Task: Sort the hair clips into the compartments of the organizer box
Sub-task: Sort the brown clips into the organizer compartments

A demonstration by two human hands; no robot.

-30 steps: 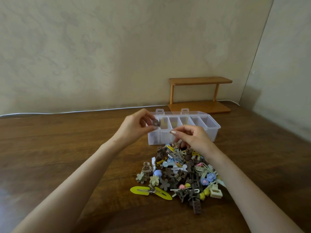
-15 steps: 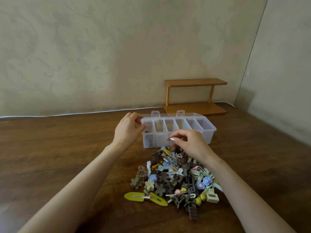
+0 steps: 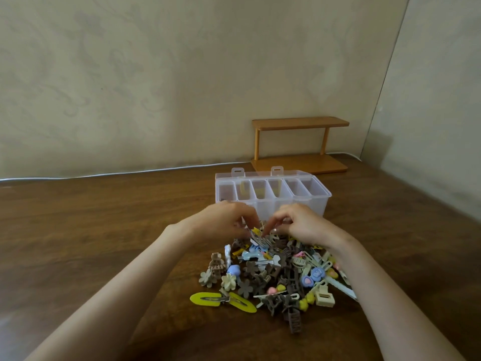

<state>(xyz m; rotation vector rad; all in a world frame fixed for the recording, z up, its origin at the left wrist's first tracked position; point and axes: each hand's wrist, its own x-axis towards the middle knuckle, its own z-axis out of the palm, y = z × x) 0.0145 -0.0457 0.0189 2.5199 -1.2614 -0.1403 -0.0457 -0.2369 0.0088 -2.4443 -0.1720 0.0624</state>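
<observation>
Head cam | left hand, right hand: fingers curled into hair-clip pile, grip unclear | tip: lift one, avoid snags

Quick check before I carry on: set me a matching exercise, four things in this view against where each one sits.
Things:
1. organizer box
2. yellow snap clip
3. wooden shelf
4. left hand

Places:
A. far right corner of the table
B. near-left edge of the pile
C. just beyond the pile, lid open
D. reaching into the pile's far edge

Pairs: 1-C, 2-B, 3-A, 4-D
</observation>
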